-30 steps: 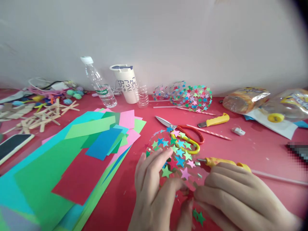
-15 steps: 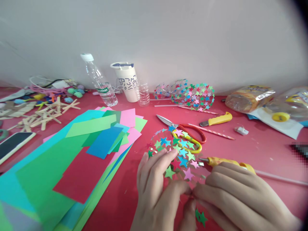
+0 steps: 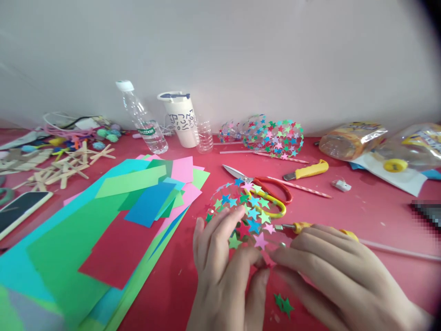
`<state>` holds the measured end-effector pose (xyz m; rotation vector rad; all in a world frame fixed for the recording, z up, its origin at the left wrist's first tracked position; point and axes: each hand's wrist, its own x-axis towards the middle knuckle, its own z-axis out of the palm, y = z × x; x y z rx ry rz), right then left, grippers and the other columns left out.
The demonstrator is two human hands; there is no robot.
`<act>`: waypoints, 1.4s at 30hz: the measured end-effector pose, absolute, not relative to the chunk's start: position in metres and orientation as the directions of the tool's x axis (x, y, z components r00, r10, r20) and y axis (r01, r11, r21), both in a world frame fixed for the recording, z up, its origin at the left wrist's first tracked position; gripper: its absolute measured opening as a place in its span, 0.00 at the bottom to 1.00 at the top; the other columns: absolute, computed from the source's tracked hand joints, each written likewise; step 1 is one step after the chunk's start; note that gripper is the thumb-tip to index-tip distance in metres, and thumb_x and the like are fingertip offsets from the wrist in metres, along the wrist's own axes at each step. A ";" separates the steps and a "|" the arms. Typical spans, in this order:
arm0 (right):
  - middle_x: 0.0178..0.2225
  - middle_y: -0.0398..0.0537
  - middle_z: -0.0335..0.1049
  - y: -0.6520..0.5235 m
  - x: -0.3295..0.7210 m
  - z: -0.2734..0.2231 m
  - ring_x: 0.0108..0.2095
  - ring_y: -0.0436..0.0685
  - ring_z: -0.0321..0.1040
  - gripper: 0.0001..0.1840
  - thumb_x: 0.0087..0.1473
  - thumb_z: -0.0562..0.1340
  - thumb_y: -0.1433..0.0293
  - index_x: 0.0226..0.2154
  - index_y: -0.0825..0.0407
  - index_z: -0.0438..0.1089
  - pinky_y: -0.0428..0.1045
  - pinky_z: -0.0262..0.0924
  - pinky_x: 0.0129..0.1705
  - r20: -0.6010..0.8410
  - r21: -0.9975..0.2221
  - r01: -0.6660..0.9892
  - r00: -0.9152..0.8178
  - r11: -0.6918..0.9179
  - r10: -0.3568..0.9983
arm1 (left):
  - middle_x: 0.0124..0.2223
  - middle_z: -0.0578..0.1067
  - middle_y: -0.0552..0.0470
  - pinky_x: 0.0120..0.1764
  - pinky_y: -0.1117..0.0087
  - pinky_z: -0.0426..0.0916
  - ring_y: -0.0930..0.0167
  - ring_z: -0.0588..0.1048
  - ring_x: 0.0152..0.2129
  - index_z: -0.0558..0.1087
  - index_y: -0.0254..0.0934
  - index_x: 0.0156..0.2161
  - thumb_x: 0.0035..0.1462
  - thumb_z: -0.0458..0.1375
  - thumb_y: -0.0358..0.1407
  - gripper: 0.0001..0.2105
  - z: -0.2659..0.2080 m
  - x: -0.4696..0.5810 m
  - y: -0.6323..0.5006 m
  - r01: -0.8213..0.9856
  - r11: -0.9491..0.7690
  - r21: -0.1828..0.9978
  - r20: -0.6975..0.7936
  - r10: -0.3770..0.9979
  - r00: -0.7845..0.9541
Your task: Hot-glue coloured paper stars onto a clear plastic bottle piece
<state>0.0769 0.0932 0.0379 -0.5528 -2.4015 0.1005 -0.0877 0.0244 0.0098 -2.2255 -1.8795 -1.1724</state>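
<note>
My left hand [image 3: 223, 271] is closed round the near left side of a clear plastic piece covered in coloured stars [image 3: 254, 225], its index finger lying across the stars. My right hand [image 3: 330, 271] meets the left fingertips at the near edge of this piece, thumb and fingers pinched together. A bit of red shows between the fingertips, too small and covered to make out. Two green stars [image 3: 284, 304] lie on the table below the hands. Just behind my right hand is a yellow-handled tool [image 3: 301, 227], partly hidden. Scissors [image 3: 272, 191] with red and yellow handles lie behind the starred piece.
Coloured paper sheets [image 3: 69, 248] spread over the left of the red table, near a phone [image 3: 25, 209] and wooden sticks [image 3: 69, 168]. At the back stand a water bottle [image 3: 146, 124], a white cup [image 3: 181, 122] and another starred piece [image 3: 275, 138]. A yellow cutter [image 3: 308, 170] lies right.
The starred piece and both hands have shifted slightly left in view. My right fingers have straightened a little, and the two green stars on the table show more fully.
</note>
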 end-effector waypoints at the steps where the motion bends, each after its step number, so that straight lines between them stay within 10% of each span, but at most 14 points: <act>1: 0.27 0.47 0.75 0.094 0.077 0.039 0.27 0.53 0.71 0.11 0.63 0.52 0.76 0.35 0.52 0.69 0.48 0.60 0.27 0.582 -0.219 0.372 -0.692 0.902 0.427 | 0.63 0.58 0.47 0.62 0.44 0.48 0.60 0.54 0.62 0.66 0.40 0.37 0.58 0.50 0.23 0.09 0.010 -0.087 0.024 0.852 -0.268 0.450 0.522 0.853 -0.006; 24: 0.30 0.50 0.73 0.092 0.078 0.037 0.29 0.56 0.69 0.08 0.61 0.54 0.77 0.40 0.56 0.68 0.50 0.60 0.28 0.531 -0.282 0.337 -0.725 0.898 0.439 | 0.68 0.51 0.49 0.59 0.39 0.51 0.57 0.47 0.65 0.65 0.41 0.34 0.58 0.51 0.25 0.07 0.017 -0.102 0.028 0.844 -0.224 0.488 0.440 0.898 -0.016; 32: 0.31 0.52 0.73 0.087 0.082 0.041 0.30 0.57 0.69 0.08 0.61 0.55 0.76 0.40 0.56 0.69 0.51 0.60 0.27 0.537 -0.277 0.351 -0.716 0.895 0.447 | 0.62 0.61 0.44 0.60 0.49 0.52 0.58 0.56 0.61 0.69 0.38 0.40 0.56 0.54 0.26 0.07 0.024 -0.112 0.030 0.897 -0.304 0.320 0.574 0.815 0.072; 42: 0.33 0.51 0.71 0.088 0.086 0.037 0.33 0.56 0.68 0.08 0.61 0.54 0.76 0.42 0.54 0.67 0.51 0.61 0.32 0.517 -0.299 0.378 -0.708 0.876 0.481 | 0.43 0.69 0.50 0.48 0.64 0.66 0.68 0.69 0.46 0.65 0.40 0.37 0.60 0.55 0.29 0.04 0.021 -0.122 0.038 0.613 -0.310 0.727 0.588 0.742 -0.323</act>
